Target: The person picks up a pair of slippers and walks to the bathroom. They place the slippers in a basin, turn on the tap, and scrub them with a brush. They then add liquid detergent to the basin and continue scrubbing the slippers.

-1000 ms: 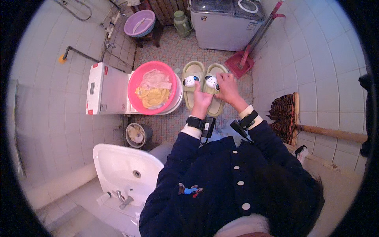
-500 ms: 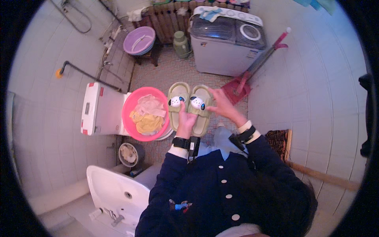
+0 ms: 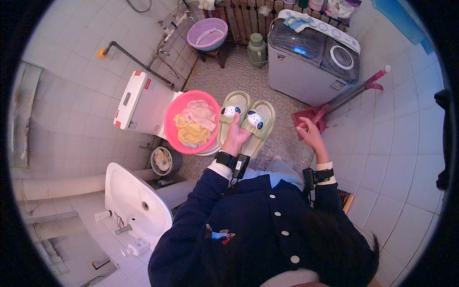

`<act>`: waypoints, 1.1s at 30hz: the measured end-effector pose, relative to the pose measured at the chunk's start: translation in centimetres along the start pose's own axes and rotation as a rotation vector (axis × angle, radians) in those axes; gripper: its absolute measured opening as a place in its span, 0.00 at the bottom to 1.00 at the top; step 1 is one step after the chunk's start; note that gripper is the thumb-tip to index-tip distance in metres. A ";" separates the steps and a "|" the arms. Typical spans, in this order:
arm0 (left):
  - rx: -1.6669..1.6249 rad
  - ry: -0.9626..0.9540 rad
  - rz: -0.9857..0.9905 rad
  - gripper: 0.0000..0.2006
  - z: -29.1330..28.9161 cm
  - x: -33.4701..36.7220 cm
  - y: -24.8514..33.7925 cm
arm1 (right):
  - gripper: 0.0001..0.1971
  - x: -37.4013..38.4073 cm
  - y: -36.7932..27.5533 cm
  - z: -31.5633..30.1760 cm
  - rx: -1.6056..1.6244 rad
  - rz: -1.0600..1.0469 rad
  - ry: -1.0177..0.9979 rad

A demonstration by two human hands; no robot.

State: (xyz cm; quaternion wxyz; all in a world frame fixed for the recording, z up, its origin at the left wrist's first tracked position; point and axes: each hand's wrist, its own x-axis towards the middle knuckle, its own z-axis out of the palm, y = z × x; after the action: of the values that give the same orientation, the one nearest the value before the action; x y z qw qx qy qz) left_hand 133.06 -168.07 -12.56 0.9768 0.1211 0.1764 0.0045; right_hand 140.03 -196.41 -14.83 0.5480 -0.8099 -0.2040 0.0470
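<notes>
My left hand [image 3: 236, 138] grips a pair of pale green slippers side by side, its thumb up between their straps. The left slipper [image 3: 237, 99] and the right slipper [image 3: 268, 115] each carry a white dog-face ornament with dark ears on the strap. Part of their soles is hidden behind my hand and wrist. My right hand [image 3: 311, 135] hangs in the air to the right of the slippers, apart from them, fingers loosely bent and holding nothing. Just left of the slippers, a pink basin [image 3: 170, 114] with yellow and pale pink cloths rests on the toilet [image 3: 146, 103].
A washing machine [image 3: 296, 74] stands at the far right, with a red dustpan [image 3: 302, 117] near it. At the back are a green thermos [image 3: 257, 50] and a purple basin [image 3: 206, 29] on a stool. A waste bin [image 3: 175, 164] and a white washbasin [image 3: 125, 191] stand at lower left.
My right hand has left the right slipper and moved away to the right. My left hand still holds the pair. The whole view has shifted and turned.
</notes>
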 end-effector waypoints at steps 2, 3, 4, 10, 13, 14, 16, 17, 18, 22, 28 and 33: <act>-0.074 0.082 -0.023 0.26 0.9 0.4 0.1 | 0.20 0.4 0.5 -1.0 0.053 0.033 -0.028; -0.040 0.038 -0.015 0.26 1.6 0.7 0.3 | 0.19 0.8 0.7 -1.5 0.076 0.057 -0.043; -0.045 0.048 -0.018 0.27 2.2 1.0 0.4 | 0.19 1.4 1.0 -2.0 0.131 0.070 -0.050; 0.013 0.135 0.021 0.28 5.0 2.5 0.8 | 0.18 3.7 2.4 -3.8 0.148 0.204 -0.082; -0.004 0.102 0.032 0.28 5.8 3.3 1.1 | 0.17 4.2 2.6 -4.6 0.183 0.134 -0.028; 0.028 0.109 0.053 0.28 6.0 3.5 1.2 | 0.17 4.4 2.5 -4.9 0.169 0.147 -0.036; -0.027 0.073 0.054 0.28 6.4 4.1 1.3 | 0.16 5.0 2.1 -5.7 0.160 0.168 -0.035; -0.010 0.083 0.067 0.28 6.6 4.4 1.3 | 0.16 5.4 2.0 -6.1 0.193 0.188 -0.047; -0.029 0.088 0.066 0.28 6.9 4.7 1.3 | 0.16 5.8 1.8 -6.7 0.224 0.209 -0.058; 0.027 0.119 0.168 0.27 7.9 6.0 1.6 | 0.16 8.9 2.1 -8.5 0.179 0.220 -0.155; -0.013 0.123 0.279 0.27 9.0 7.1 2.2 | 0.16 13.6 4.7 -9.0 0.257 0.214 -0.239; 0.136 0.097 0.434 0.26 9.0 7.0 0.9 | 0.16 14.7 6.6 -10.9 0.233 0.279 -0.325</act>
State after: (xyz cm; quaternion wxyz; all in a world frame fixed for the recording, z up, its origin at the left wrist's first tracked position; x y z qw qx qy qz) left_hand 142.75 -168.98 -6.60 0.9330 0.2212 0.1928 0.2086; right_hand 158.50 -202.34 -14.37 0.5859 -0.7434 -0.1686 0.2751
